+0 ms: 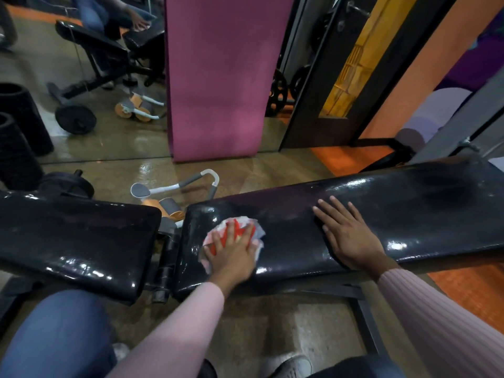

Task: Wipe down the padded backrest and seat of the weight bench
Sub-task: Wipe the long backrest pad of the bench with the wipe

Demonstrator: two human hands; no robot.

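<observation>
Cloth [234,236] in red and white lies flat under my left hand [231,255], palm and spread fingers pressing it onto the left end of the long black backrest pad [381,214], just beside the gap where the hinge [166,257] separates it from the seat pad [76,236]. Nothing is pinched: the hand is open and bearing down on the rag. My right hand [346,236] rests flat and empty on the backrest further right, fingers splayed, apparently steadying me. The vinyl around the cloth and along the near edge shines wetly, while the far right stretch of the backrest shows a duller, smudged patch, so I judge that end is not yet wiped, though glare makes this hard to tell. The seat pad, to the left, also gleams along its near edge, but I cannot say whether that is from wiping or only from the lights. I reckon the job is somewhere mid-way: backrest in hand, its right end and possibly the seat left. An ab roller [174,192] lies on the floor beyond the gap.
</observation>
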